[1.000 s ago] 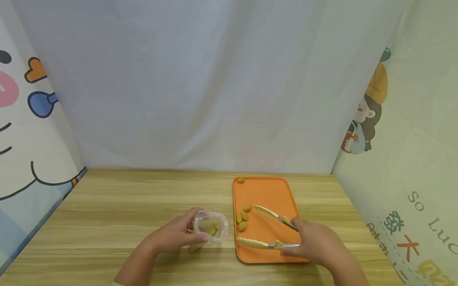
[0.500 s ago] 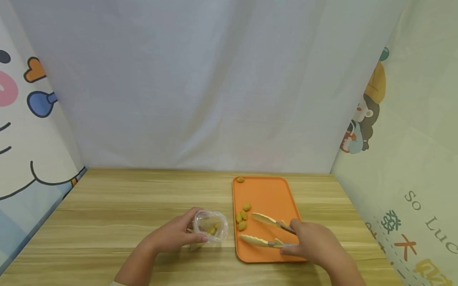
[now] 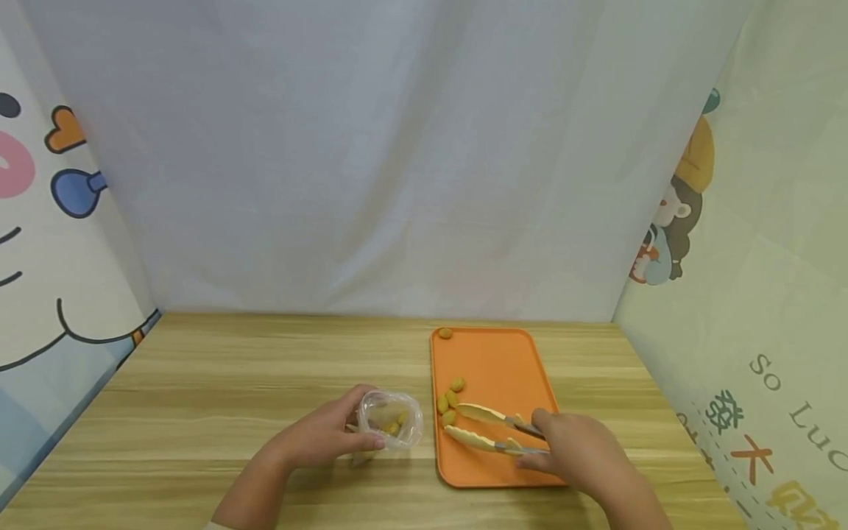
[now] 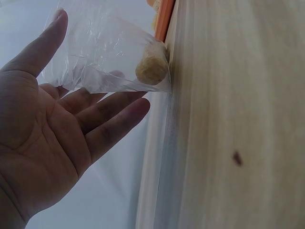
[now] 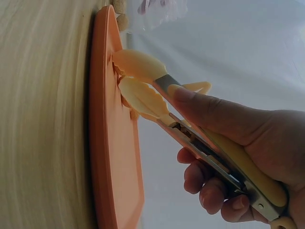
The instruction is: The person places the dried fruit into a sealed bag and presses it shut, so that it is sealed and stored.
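In the head view, my left hand (image 3: 331, 433) holds a clear plastic bag (image 3: 412, 427) from its left side, thumb and fingers around its open mouth. Several small yellow-brown oval pieces (image 3: 392, 427) lie inside it. My right hand (image 3: 583, 449) grips a pair of tongs (image 3: 480, 414) with pale yellow scalloped heads and metal arms. The heads stand slightly apart over the orange tray (image 3: 490, 357), around the right side of the nearest oval piece (image 3: 449, 418). The right wrist view shows the tong heads (image 5: 140, 67) low at the tray; whether they touch the piece is hard to tell.
More oval pieces (image 3: 452, 398) cluster along the tray's left edge, and a single piece (image 3: 445, 333) sits in its far left corner. Bag and tray stand side by side on a wooden table (image 3: 265, 368). A pale curtain (image 3: 397, 162) hangs behind the table.
My right hand has drawn the tong heads closer together and moved them toward the nearest oval piece. The left hand and bag have stayed in place.
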Action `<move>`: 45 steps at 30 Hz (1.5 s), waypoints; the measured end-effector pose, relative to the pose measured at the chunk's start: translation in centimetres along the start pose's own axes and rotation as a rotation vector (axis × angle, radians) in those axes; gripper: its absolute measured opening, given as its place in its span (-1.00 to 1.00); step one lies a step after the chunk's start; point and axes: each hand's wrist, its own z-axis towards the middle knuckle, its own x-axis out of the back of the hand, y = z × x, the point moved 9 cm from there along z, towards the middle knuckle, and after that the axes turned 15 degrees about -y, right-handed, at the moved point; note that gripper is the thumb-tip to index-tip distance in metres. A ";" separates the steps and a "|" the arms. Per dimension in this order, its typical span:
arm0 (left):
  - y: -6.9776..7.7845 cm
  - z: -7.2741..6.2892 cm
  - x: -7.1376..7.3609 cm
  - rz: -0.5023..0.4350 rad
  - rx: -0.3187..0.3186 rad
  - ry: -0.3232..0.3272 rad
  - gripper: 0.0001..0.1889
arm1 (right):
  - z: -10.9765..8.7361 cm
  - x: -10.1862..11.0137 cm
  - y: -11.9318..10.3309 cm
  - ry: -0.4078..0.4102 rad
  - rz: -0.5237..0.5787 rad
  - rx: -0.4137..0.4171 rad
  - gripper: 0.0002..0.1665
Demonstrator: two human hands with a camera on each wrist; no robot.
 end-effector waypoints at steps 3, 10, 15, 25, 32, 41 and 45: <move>0.1 -0.1 0.0 0.005 0.002 0.001 -0.33 | 0.0 0.0 -0.1 -0.005 0.001 0.002 -0.48; 0.2 -0.1 0.0 0.013 0.008 0.004 -0.35 | -0.3 0.1 -0.3 0.015 -0.025 0.019 -0.48; 0.1 -0.1 0.0 0.012 0.012 0.006 -0.35 | -0.4 0.3 -0.6 0.039 -0.036 0.044 -0.49; 0.1 -0.2 0.0 0.001 0.010 0.003 -0.35 | -0.4 0.4 -0.6 0.032 -0.031 0.032 -0.50; 0.0 -0.1 0.0 0.007 0.004 0.003 -0.34 | -0.4 0.3 -0.6 0.029 -0.030 0.023 -0.50; 0.0 -0.1 0.0 0.007 0.000 0.005 -0.34 | -0.2 0.2 -0.8 0.024 -0.040 0.019 -0.49; 0.0 -0.1 0.0 0.007 -0.001 0.004 -0.35 | -0.2 0.2 -0.9 0.033 -0.040 0.034 -0.51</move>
